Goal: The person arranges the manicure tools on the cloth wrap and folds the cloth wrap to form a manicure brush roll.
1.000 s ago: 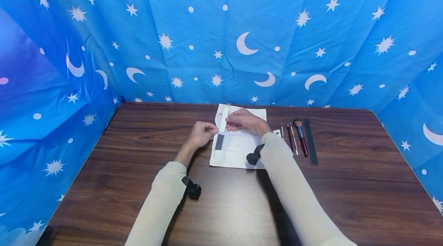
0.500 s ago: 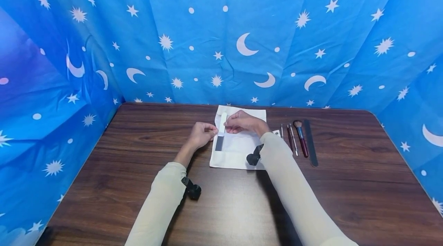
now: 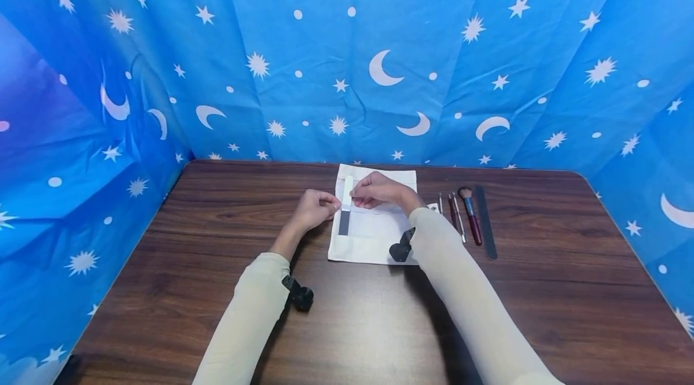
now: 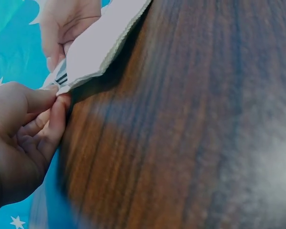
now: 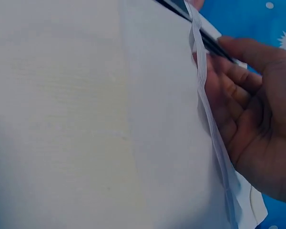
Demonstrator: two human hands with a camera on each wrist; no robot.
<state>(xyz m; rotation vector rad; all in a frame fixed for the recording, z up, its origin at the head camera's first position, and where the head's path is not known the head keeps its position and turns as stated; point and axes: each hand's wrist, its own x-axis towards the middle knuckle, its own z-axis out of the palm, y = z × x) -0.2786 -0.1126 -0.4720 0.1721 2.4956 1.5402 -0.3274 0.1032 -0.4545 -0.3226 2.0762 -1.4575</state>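
Observation:
A white cloth tool roll [image 3: 374, 247] lies unfolded at the back middle of the table. On its left part a flat nail file [image 3: 344, 223] stands lengthwise, pale above and dark grey below in the head view. It runs under a ribbed white elastic band [image 5: 201, 78]. My right hand [image 3: 378, 190] pinches the file's upper part between thumb and forefinger, seen closely in the right wrist view. With thumb and fingertips, my left hand [image 3: 314, 210] pinches the roll's left edge beside the band; in the left wrist view the cloth hides part of the file.
Right of the roll lie a makeup brush [image 3: 470, 216], a dark nail file [image 3: 487, 223] and several slim tools [image 3: 458, 216]. A tab with a snap [image 3: 433, 207] sticks out of the roll's right side. A starry blue curtain [image 3: 303, 71] hangs behind the table.
The held file's upper end has shifted left and slightly toward me, and the file now lies nearly straight along the roll. My left hand has stayed at the roll's edge.

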